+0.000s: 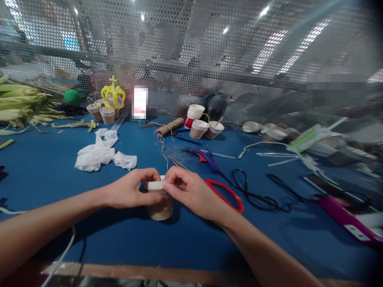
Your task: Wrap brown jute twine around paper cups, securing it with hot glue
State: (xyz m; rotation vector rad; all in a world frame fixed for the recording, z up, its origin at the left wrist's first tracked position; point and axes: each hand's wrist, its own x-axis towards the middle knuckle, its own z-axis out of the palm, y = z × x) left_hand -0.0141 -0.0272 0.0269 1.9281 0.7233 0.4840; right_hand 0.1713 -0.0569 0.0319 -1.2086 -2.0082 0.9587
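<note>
A small brown cup with a white rim (160, 209) stands on the blue table near the front. My left hand (134, 189) grips it from the left, thumb across the front and fingers at the rim. At the right side of the rim my right hand (190, 191) is closed in a pinch; anything between its fingertips is too small to make out. Twine from a brown roll (170, 126) runs toward the hands. Scissors with red handles (226, 195) lie partly beneath my right hand, beside a blue glue gun (203, 156).
Crumpled white tissue (97, 153) lies left of centre. Small cups (199, 128) stand at the back, near a yellow crown (113, 95). Black cable (260, 201) and a purple power strip (344, 219) are at right. Husks (20, 101) lie far left.
</note>
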